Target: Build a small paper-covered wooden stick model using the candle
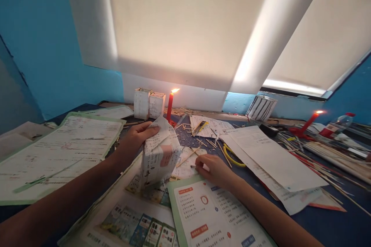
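Note:
My left hand [144, 133] is closed round the top of a box-shaped paper lantern [162, 154], thumb on its upper edge. The lantern is covered in printed paper and stands tilted above an open booklet [127, 227]. To its right, my right hand [213, 168] is curled above a green-edged printed sheet [214, 212]. A small dark tip shows by its fingertips; what it belongs to is hidden. Behind the lantern a lit red candle [170, 108] stands upright. Thin wooden sticks [188, 157] lie between lantern and right hand.
Two paper-covered boxes [142, 103] stand at the back. A yellow-handled tool [232, 156], a utility knife [199, 127] and loose papers [269, 154] lie about. At right are another lit candle [308, 123], a plastic bottle [337, 125] and a striped box [261, 108].

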{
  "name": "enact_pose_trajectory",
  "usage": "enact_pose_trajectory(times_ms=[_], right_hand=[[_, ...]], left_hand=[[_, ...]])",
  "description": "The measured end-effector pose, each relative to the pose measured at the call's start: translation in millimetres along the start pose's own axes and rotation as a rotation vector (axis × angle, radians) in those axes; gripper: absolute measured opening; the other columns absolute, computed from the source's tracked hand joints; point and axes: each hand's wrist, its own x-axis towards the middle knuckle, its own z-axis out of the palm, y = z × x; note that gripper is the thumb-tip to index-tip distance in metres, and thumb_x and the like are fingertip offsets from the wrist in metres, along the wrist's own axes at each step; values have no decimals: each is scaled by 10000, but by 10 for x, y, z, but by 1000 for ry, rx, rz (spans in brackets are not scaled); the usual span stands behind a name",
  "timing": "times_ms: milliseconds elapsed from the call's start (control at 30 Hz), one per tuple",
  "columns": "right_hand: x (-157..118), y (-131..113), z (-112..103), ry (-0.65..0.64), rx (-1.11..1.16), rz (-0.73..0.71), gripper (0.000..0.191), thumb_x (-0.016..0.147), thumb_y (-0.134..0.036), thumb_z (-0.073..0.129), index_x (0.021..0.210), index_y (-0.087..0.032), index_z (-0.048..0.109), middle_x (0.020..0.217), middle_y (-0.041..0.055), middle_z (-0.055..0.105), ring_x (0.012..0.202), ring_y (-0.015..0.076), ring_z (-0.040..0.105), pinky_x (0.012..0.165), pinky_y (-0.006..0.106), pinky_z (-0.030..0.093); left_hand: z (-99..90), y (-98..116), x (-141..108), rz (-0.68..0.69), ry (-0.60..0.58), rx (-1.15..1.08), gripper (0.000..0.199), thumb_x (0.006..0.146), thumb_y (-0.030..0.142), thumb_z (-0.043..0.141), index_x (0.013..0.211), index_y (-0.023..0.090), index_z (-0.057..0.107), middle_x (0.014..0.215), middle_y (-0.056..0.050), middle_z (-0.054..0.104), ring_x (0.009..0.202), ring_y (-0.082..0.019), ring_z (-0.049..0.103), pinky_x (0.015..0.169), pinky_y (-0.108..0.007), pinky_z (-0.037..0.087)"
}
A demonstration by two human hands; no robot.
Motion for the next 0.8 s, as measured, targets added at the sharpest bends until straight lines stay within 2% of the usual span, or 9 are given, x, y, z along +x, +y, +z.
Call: enact_pose_trajectory(times_ms=[167, 267, 400, 567, 667, 800], right_hand=[[20, -25, 26, -51, 82, 77, 277, 731, -103, 532, 982, -202, 591, 808, 0, 661, 590, 96, 564, 585, 205, 420], [38, -40, 38, -73, 0, 111, 302, 740, -120, 524, 1028, -198, 574, 805, 5, 660, 677, 133, 589, 630, 234, 424], [35, -80, 32, -78, -81, 66, 324, 795, -111, 467, 1112, -154, 518, 887, 58, 640, 805, 173, 584, 721, 280, 444], [31, -133, 30, -69, -125, 57, 284, 835, -98, 432, 1105, -138, 510, 946, 100, 625, 907, 210, 572, 809, 338, 457], [44, -69, 60, -30, -120, 47, 265, 835, -81, 417, 1076, -132, 516, 990, 122, 612, 941, 217, 564, 849, 360, 456], [48, 166, 27, 101, -120, 176, 319, 758, -31, 438, 1037, -158, 527, 963, 95, 598, 892, 199, 561, 822, 349, 455]], left_hand=[[17, -15, 7, 20, 15, 24, 175, 702, 380, 680, 694, 209, 644, 652, 27, 600, 604, -145, 517, 561, -248, 366], [9, -17, 8, 26, 6, 49, 175, 719, 400, 674, 674, 235, 640, 667, 25, 615, 614, -161, 517, 567, -268, 359], [11, 8, -11, 21, -4, 45, 150, 723, 404, 675, 708, 256, 659, 690, 33, 628, 626, -167, 511, 574, -271, 354], [34, 54, -39, 29, 9, 70, 159, 703, 414, 679, 709, 256, 658, 714, 22, 637, 654, -187, 518, 580, -275, 356], [38, 71, -40, 34, 12, 81, 168, 687, 425, 679, 702, 259, 657, 712, 15, 639, 657, -201, 521, 577, -282, 361], [22, 68, -38, 39, 9, 104, 179, 698, 426, 673, 647, 263, 624, 673, 20, 622, 654, -200, 528, 587, -278, 375]])
